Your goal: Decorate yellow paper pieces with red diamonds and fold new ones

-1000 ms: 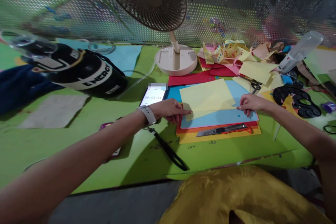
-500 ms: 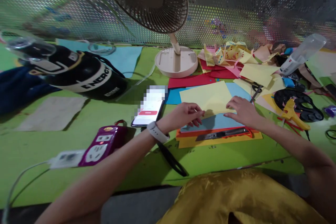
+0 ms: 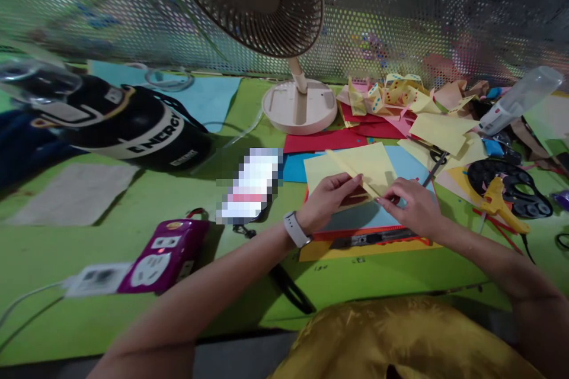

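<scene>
from my remote post i see the left hand [image 3: 329,194] and right hand [image 3: 412,204] each in a pinching grip on the strip [image 3: 345,167] above the yellow sheet [image 3: 379,160], seemingly to steady it between them. compared with a second ago, the hands sit closer together and the strip slants.

Table [image 3: 173,195] painted green; fan base [image 3: 275,108] coloured cream. Left of fan base: bottle [image 3: 137,121] coloured black, banded white; power strip [image 3: 166,254] coloured purple. In front of fan base: paper strip [image 3: 344,166] tinted pale yellow. Right of fan base: cubes [image 3: 376,98] coloured yellow, dotted red and blue.
</scene>
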`<state>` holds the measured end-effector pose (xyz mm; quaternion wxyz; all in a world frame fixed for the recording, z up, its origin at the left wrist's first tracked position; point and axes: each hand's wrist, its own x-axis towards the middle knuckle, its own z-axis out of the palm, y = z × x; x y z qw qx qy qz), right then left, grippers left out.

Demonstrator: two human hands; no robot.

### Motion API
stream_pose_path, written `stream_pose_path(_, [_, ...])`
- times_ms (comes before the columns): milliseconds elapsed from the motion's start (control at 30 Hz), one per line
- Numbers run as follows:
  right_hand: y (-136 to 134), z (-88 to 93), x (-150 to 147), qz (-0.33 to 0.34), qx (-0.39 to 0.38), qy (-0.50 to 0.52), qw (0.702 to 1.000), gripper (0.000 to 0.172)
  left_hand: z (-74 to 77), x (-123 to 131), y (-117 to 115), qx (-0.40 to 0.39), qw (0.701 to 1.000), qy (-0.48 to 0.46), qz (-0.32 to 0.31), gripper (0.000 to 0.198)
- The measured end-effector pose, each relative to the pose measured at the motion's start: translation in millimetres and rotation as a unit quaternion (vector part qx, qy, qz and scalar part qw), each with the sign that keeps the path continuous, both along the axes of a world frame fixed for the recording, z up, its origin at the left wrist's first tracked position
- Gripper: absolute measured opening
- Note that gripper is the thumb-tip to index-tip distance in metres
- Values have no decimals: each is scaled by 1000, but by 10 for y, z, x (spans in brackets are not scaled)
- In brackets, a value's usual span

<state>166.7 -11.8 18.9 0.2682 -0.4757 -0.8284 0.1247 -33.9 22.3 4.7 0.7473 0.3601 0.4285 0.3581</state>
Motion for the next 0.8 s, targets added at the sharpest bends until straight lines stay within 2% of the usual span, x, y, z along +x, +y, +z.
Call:
stream_pose_path(133, [21, 74, 102, 65, 76, -28, 995, 14, -74, -6, 31, -32, 999, -36, 5, 33])
stream_pose_path(267, [44, 123, 173, 200, 115, -160, 960, 44, -87, -41, 40, -55, 997, -41, -30, 31])
stream_pose_path(367, [30, 59, 146, 257, 158, -220, 928, 46, -94, -23, 13, -57, 994, -53, -72, 34])
stream_pose_path(433, [19, 8, 125, 276, 208, -231, 910, 39, -100, -2, -9, -64, 993, -62, -81, 37])
stream_pose_path(567, [8, -16, 117, 288, 268, -230, 890, 30, -102, 17, -29, -66, 994, -69, -55, 37])
stream_pose_path(800, [22, -9, 145, 294, 256, -210, 896, 30, -115, 19, -44, -55, 994, -76, -61, 39])
